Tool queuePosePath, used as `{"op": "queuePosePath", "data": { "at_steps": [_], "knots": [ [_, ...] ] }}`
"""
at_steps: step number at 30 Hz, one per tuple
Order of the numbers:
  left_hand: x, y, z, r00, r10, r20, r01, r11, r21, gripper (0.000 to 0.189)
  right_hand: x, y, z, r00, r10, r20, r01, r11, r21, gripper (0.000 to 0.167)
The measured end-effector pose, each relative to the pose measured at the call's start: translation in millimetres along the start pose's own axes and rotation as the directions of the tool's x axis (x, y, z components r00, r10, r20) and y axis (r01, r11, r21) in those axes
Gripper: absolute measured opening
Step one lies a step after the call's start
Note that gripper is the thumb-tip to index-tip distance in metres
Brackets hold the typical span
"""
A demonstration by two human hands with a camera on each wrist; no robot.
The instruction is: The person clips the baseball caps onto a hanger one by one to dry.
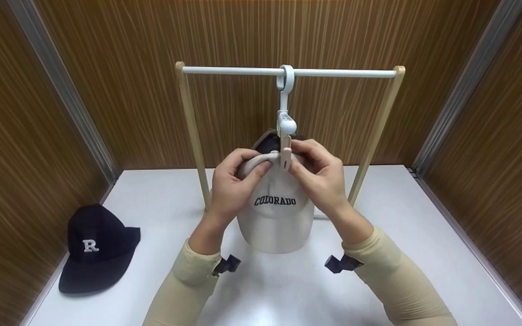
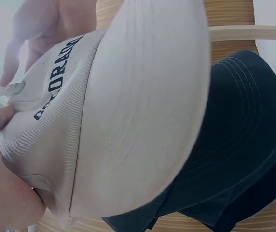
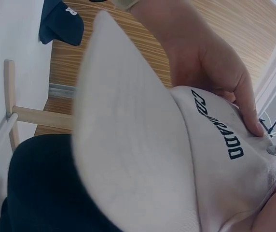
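Observation:
A cream baseball cap [image 1: 275, 226] lettered COLORADO hangs brim down beneath a white hanger with a pinkish-beige clip [image 1: 286, 156]. My left hand [image 1: 234, 181] pinches the top of its crown left of the clip, thumb in front and fingers behind. On the clip's other side, my right hand [image 1: 322, 174] has its thumb on the crown and its fingers bent behind the clip; both hands nearly meet there. Behind the cream cap, dark caps [image 2: 239, 111] show their brims in the left wrist view. The clip's jaws are partly hidden by the cap and fingers.
A rack with a white rail [image 1: 234, 70] and wooden legs [image 1: 374, 136] carries the hanger. To the left, a navy cap [image 1: 100, 258] with a white R lies on the white table [image 1: 161, 190]. Wood-grain panels [image 1: 129, 36] enclose the table at back and sides.

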State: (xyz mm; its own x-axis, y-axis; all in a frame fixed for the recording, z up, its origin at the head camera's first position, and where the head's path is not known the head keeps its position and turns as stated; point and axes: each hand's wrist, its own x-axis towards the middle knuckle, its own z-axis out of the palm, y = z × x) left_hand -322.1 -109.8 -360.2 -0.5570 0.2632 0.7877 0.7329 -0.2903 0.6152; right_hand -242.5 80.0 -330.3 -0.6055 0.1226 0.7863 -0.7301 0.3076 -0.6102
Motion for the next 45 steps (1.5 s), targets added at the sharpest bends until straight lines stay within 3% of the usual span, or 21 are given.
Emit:
{"op": "queuePosePath", "data": {
  "at_steps": [10,17,26,36,45],
  "knots": [
    [-9.8,-6.1,-0.4,1.000,-0.024,0.020,0.023,0.998,0.051,0.023,-15.9,12.7,-1.6,0.996,-0.094,0.004,0.094,0.989,-0.116,0.039],
    [-21.7,-15.8,-2.4,1.000,0.008,0.015,-0.010,0.992,0.128,0.035,-28.1,21.2,-3.6,0.995,-0.098,-0.019,0.093,0.977,-0.191,0.048],
    [-39.2,-28.4,-7.5,1.000,0.024,0.004,-0.024,0.966,0.257,0.062,-44.9,35.5,-2.4,0.991,-0.123,-0.061,0.107,0.969,-0.224,0.055],
    [-55.6,-40.7,-16.7,0.999,-0.017,0.045,0.001,0.948,0.319,0.079,-61.7,48.3,-6.3,0.986,-0.151,-0.074,0.129,0.960,-0.247,0.060],
    [-65.8,-45.6,-19.9,0.990,-0.125,0.059,0.095,0.926,0.366,0.089,-75.8,57.1,-11.1,0.985,-0.156,-0.075,0.128,0.948,-0.293,0.062]
  ]
}}
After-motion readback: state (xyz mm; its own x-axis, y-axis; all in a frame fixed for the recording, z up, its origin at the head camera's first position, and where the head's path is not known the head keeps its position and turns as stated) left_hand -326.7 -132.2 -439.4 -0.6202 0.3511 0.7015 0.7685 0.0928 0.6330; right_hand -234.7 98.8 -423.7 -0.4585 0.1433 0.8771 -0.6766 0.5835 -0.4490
